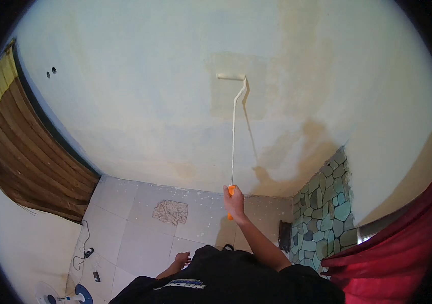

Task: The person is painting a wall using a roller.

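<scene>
My right hand (234, 203) is closed around the orange handle of a long paint roller (233, 133). The white roller sleeve (231, 77) lies against the pale wall (143, 95), level, at the upper middle of the view. Around the sleeve is a darker patch that looks wet, and similar tan patches show to its right. The roller frame and my arm cast shadows on the wall. My left hand (183, 259) hangs low beside my body over the tiled floor; its fingers are slightly curled and partly hidden, and no held object shows.
A crumpled cloth (170, 212) lies on the paint-spotted floor tiles (143, 224). Brown curtain (37, 152) hangs left; red curtain (394, 258) hangs right, near a stone-clad wall section (318, 212). A power strip (88, 252) with cables and a fan (81, 294) stand lower left. A dark object (285, 235) is by the stones.
</scene>
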Demonstrator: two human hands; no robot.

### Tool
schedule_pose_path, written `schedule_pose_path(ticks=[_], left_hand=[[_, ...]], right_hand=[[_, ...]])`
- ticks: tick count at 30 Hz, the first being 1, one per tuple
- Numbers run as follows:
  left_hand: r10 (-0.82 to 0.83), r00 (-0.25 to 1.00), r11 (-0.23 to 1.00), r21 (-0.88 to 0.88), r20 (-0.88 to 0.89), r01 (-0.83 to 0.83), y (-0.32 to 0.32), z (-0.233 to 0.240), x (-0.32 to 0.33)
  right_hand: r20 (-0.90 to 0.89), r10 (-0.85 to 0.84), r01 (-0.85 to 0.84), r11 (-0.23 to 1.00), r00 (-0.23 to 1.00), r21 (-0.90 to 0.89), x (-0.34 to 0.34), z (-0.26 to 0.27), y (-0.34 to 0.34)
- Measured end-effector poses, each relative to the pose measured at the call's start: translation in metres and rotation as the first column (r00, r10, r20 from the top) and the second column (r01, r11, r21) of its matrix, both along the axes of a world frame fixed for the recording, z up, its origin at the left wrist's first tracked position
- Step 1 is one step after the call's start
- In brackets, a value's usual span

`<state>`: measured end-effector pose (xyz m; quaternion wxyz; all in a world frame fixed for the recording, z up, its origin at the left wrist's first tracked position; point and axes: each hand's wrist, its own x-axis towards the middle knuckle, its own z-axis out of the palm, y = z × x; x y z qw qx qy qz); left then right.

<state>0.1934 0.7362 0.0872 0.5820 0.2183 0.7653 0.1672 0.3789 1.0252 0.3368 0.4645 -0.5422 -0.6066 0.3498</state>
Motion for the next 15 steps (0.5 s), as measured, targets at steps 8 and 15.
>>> schedule_pose_path(ticks=[8,15], left_hand=[[-0.234,0.971,0.966,0.096,-0.052,0.238,-0.002,0.012,-0.002],[0.011,1.000,0.999,-0.049,0.017,-0.010,0.003,0.001,0.005]], right_hand=[[0.022,0.045,-0.047,0.997,0.999,0.054,0.023,-0.083,-0.033],[0.081,0.054,-0.043,0.990,0.995,-0.133,0.027,-0.098,-0.050]])
